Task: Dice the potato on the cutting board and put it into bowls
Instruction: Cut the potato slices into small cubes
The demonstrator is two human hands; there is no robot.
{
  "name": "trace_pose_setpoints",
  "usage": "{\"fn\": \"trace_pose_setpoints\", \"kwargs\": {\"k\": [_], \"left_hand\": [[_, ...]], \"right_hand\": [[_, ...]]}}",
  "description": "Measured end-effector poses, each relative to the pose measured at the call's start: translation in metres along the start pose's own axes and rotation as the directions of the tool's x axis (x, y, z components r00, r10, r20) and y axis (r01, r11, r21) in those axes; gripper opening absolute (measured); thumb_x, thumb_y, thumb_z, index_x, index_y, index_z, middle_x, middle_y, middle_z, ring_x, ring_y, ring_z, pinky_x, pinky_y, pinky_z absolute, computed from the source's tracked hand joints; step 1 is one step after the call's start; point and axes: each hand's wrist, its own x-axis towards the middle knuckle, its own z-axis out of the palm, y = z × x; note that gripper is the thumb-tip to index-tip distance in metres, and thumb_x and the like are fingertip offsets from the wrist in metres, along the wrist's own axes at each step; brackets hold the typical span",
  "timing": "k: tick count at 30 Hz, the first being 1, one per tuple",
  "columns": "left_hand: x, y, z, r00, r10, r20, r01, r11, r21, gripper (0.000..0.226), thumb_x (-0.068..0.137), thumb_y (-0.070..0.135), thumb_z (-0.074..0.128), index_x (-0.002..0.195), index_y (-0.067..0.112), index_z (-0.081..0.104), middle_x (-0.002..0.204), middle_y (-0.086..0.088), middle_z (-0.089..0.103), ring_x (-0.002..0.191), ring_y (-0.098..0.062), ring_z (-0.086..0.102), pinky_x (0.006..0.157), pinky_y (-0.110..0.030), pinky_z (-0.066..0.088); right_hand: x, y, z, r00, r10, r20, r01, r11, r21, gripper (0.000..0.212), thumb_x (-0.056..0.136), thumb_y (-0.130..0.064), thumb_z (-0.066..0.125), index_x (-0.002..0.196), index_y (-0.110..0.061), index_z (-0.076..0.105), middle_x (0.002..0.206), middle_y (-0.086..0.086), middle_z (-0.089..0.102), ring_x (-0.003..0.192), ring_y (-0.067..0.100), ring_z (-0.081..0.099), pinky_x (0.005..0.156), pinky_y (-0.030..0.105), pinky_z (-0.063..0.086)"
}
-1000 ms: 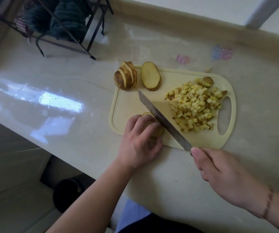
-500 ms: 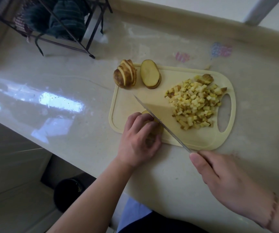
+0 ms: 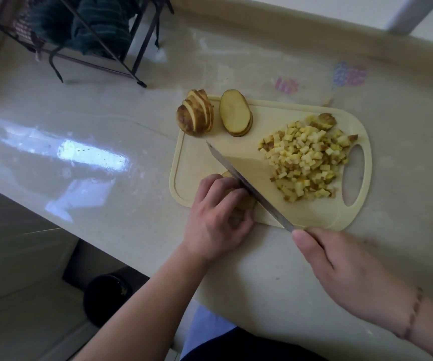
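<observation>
A pale yellow cutting board (image 3: 270, 115) lies on the counter. My left hand (image 3: 216, 217) holds down a stack of potato slices (image 3: 246, 203) at the board's near left corner, fingers curled over it. My right hand (image 3: 345, 272) grips the handle of a long knife (image 3: 246, 181), whose blade rests against the slices just right of my fingertips. A heap of diced potato (image 3: 306, 160) covers the board's right half. A fanned group of slices (image 3: 197, 115) and a flat stack of slices (image 3: 236, 113) sit at the far left corner. No bowl is in view.
A black wire rack (image 3: 100, 40) with dark cloths stands at the back left of the counter (image 3: 80, 142). A raised ledge (image 3: 288, 32) runs along the back. The counter's near edge drops off to the floor, where a dark round object (image 3: 108, 295) sits.
The knife blade has shifted left and tilted onto the slices under my left hand. My right hand has followed slightly; the left hand has stayed put.
</observation>
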Motion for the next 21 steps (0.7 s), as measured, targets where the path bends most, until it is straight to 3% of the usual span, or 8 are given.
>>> {"fn": "trace_pose_setpoints", "kwargs": {"k": [2, 8, 14, 21], "left_hand": [[-0.001, 0.001, 0.0, 1.0, -0.012, -0.004, 0.012, 1.0, -0.001, 0.024, 0.079, 0.013, 0.079, 0.098, -0.001, 0.075, 0.106, -0.016, 0.068, 0.106, -0.035, 0.055, 0.095, -0.037, 0.05], [-0.001, 0.001, 0.0, 1.0, -0.026, 0.001, 0.026, 1.0, 0.001, 0.022, 0.08, 0.014, 0.08, 0.095, -0.001, 0.074, 0.107, -0.016, 0.067, 0.106, -0.034, 0.053, 0.095, -0.036, 0.048], [-0.004, 0.0, -0.003, 0.999, -0.029, -0.021, 0.028, 0.999, -0.026, 0.018, 0.085, 0.015, 0.074, 0.091, -0.002, 0.073, 0.105, -0.016, 0.066, 0.104, -0.036, 0.054, 0.094, -0.036, 0.047], [-0.004, 0.0, -0.002, 1.0, -0.027, -0.006, 0.027, 0.999, -0.043, 0.02, 0.085, 0.015, 0.072, 0.094, -0.002, 0.074, 0.107, -0.016, 0.068, 0.105, -0.039, 0.057, 0.097, -0.036, 0.048]], "right_hand": [[0.01, -0.003, 0.003, 1.0, -0.021, 0.0, 0.021, 1.0, 0.022, 0.06, 0.09, -0.071, 0.018, 0.058, -0.024, 0.04, 0.058, -0.008, 0.052, 0.051, 0.011, 0.048, 0.053, 0.025, 0.038], [0.006, 0.0, 0.003, 0.999, -0.001, -0.038, 0.003, 0.998, 0.058, 0.065, 0.086, -0.073, 0.019, 0.06, -0.019, 0.044, 0.059, 0.008, 0.054, 0.047, 0.014, 0.047, 0.05, 0.033, 0.039], [-0.001, -0.008, 0.004, 1.0, -0.006, 0.009, 0.005, 0.993, 0.116, 0.065, 0.085, -0.073, 0.024, 0.061, -0.015, 0.041, 0.05, -0.002, 0.04, 0.047, 0.012, 0.04, 0.048, 0.025, 0.031], [-0.009, -0.003, 0.003, 1.0, -0.022, 0.001, 0.022, 0.998, 0.053, 0.065, 0.086, -0.072, 0.024, 0.061, -0.016, 0.042, 0.056, 0.008, 0.05, 0.048, 0.015, 0.046, 0.05, 0.031, 0.037]]}}
